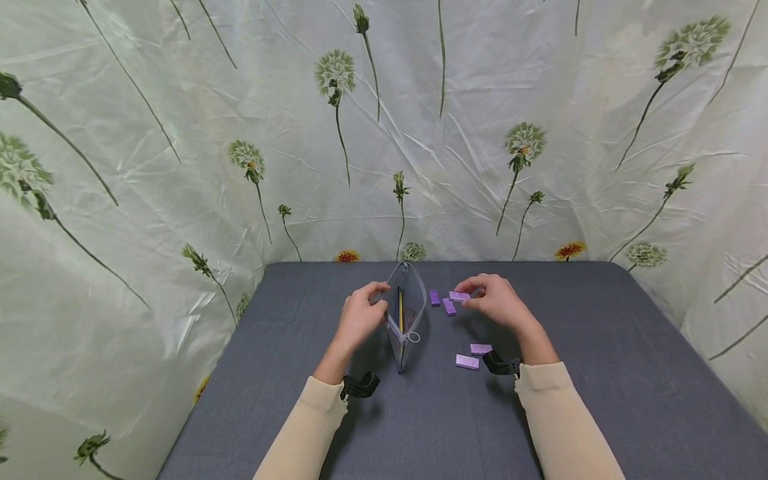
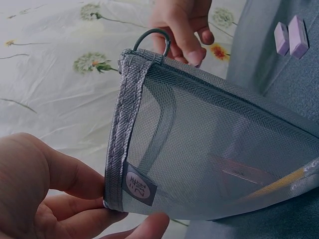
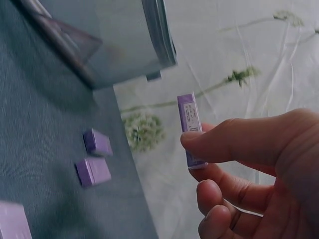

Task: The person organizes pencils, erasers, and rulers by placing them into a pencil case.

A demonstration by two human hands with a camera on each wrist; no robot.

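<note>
A grey mesh zip pouch (image 1: 425, 293) stands on edge with its mouth open. My left hand (image 1: 363, 317) pinches its left rim between thumb and fingers; in the left wrist view the fingers are at the corner by a small label (image 2: 140, 184). Through the mesh show a yellow pencil (image 2: 284, 180) and a reddish see-through triangular piece (image 3: 77, 42). To the right of the pouch, my right hand (image 1: 498, 303) holds a small purple box (image 3: 188, 117) between thumb and fingers, raised off the table and apart from the pouch. Printing shows on the box's narrow side.
Two darker purple boxes (image 1: 449, 307) lie just right of the pouch, below the right hand. Two paler ones (image 1: 467, 362) lie nearer, by the right wrist's black band (image 1: 501, 364). A dark grey cloth covers the table (image 1: 252, 400); a flowered curtain (image 1: 420, 167) hangs behind.
</note>
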